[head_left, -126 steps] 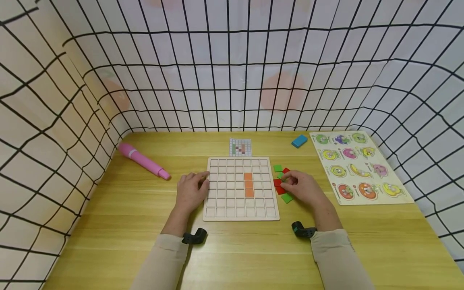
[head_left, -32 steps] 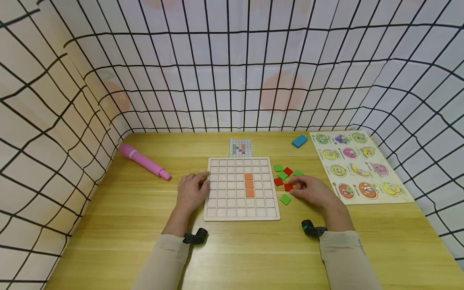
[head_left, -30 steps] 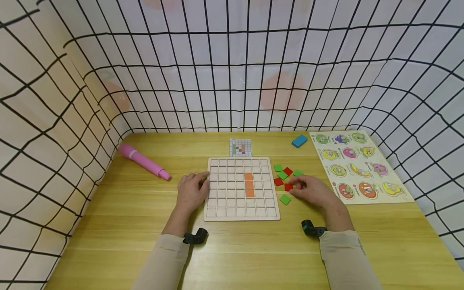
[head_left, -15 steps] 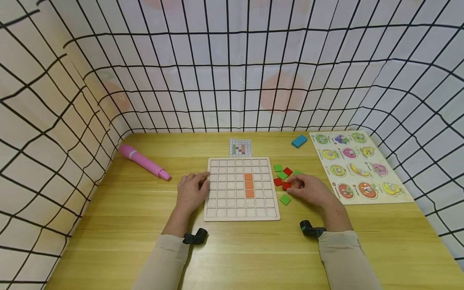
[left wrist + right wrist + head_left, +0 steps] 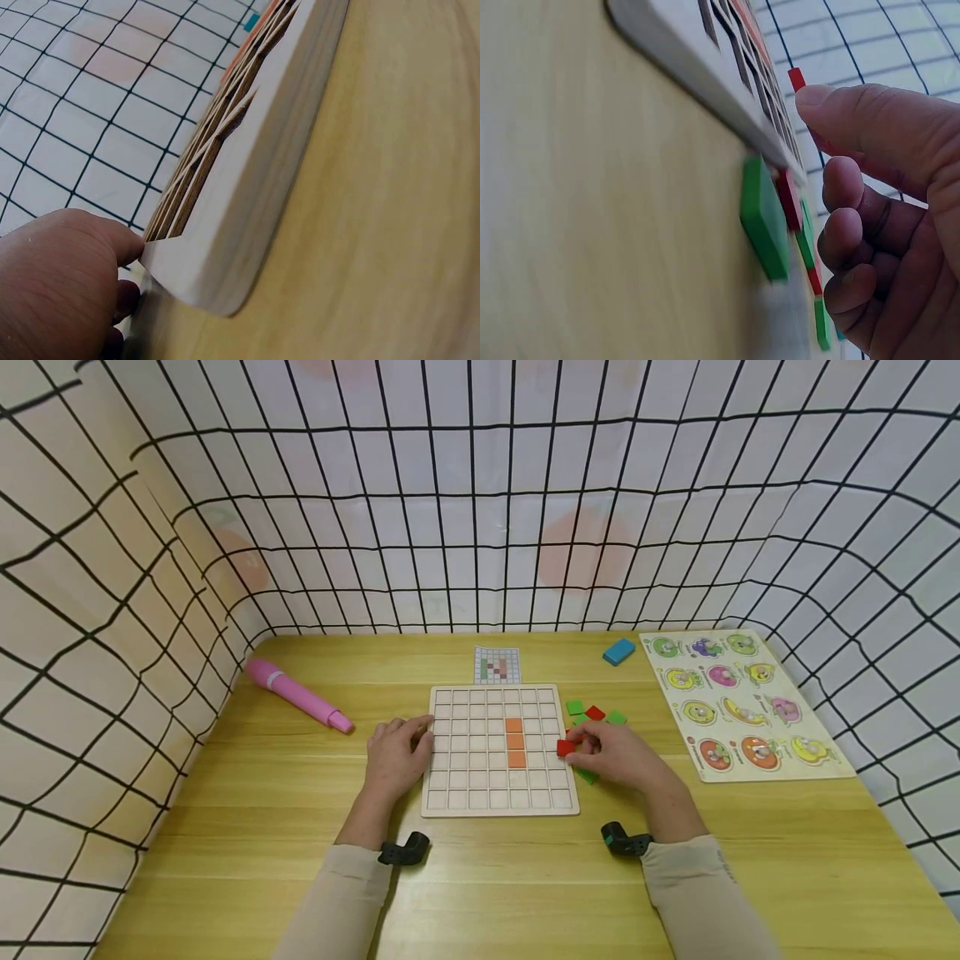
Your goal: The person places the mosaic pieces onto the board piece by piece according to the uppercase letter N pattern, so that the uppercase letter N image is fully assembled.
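My right hand [image 5: 611, 753] pinches a red square tile [image 5: 566, 748] between thumb and forefinger, over the right edge of the wooden grid board [image 5: 480, 781]. In the right wrist view the tile [image 5: 797, 79] shows above the thumb tip, with the other fingers curled below. Three orange tiles [image 5: 515, 741] fill neighbouring cells of one column in the board. My left hand [image 5: 396, 752] rests at the board's left side, thumb and forefinger touching its edge. In the left wrist view the thumb [image 5: 112, 238] meets the board's corner.
Loose green tiles [image 5: 574, 707] and red tiles [image 5: 596, 712] lie right of the board, partly under my right hand. A small pattern card [image 5: 497, 666] sits behind the board. Around it are a pink microphone-shaped object [image 5: 300, 695], a blue block [image 5: 618, 652] and a fruit puzzle board [image 5: 742, 710].
My right hand shifted right among the loose tiles, took a red tile, and has now moved left with it to the board's right edge. The left hand stayed put.
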The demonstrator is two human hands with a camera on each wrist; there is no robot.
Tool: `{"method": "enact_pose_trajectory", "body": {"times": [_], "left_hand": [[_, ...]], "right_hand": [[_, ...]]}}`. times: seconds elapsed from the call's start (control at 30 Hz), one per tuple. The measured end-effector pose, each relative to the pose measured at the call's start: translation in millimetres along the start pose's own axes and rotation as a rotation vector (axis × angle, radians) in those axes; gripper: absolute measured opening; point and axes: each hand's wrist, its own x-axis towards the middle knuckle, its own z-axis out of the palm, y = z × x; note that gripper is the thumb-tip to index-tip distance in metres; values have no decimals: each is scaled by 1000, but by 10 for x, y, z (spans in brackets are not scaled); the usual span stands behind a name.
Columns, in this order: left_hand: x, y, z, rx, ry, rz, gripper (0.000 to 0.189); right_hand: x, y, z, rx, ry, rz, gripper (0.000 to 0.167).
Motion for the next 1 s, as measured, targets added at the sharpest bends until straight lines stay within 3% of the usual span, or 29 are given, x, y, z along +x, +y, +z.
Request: {"method": "enact_pose_trajectory", "body": {"times": [0.77,1.0], "left_hand": [[-6,11,-11,4,-13,-7,37],[-5,13,-10,5,-16,-6,37]], "right_hand": [[22,-402,304,1,-125,-47,21],[18,-454,382,-39,-124,-66,18]]}}
